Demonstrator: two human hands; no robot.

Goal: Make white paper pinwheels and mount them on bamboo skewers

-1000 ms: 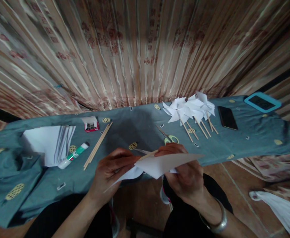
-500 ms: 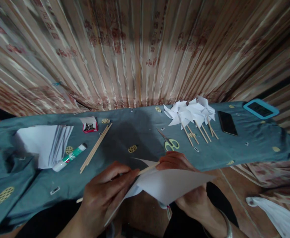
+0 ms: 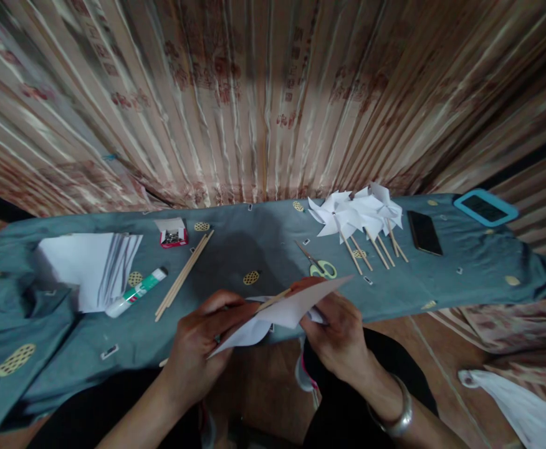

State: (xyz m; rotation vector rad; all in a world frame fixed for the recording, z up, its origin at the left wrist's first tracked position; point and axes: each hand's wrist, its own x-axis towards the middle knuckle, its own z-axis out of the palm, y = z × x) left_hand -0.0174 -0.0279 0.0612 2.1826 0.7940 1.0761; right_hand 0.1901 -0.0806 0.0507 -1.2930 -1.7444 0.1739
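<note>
In front of my lap I hold a white paper pinwheel (image 3: 292, 310) together with a thin wooden stick (image 3: 272, 300). My left hand (image 3: 193, 343) is closed around the stick, whose lower end shows past the wrist, and a paper blade lies against its fingers. My right hand (image 3: 341, 333) grips the pinwheel from the other side, its fingertips partly behind the paper. The paper hides the joint between stick and pinwheel. Just beyond my right hand lie scissors (image 3: 323, 269) with light green handles.
Several white pinwheels on sticks (image 3: 359, 212) lie at the back right, beside a black phone (image 3: 425, 232) and a blue-framed device (image 3: 487, 207). Leftward are loose sticks (image 3: 184, 274), a small red box of metal pins (image 3: 174, 237), a glue stick (image 3: 137, 292) and stacked paper (image 3: 86, 268).
The pinwheel has tilted, so its large blade now shows narrower and points up to the right. My right hand has turned and moved slightly left, with more of its bracelet in view.
</note>
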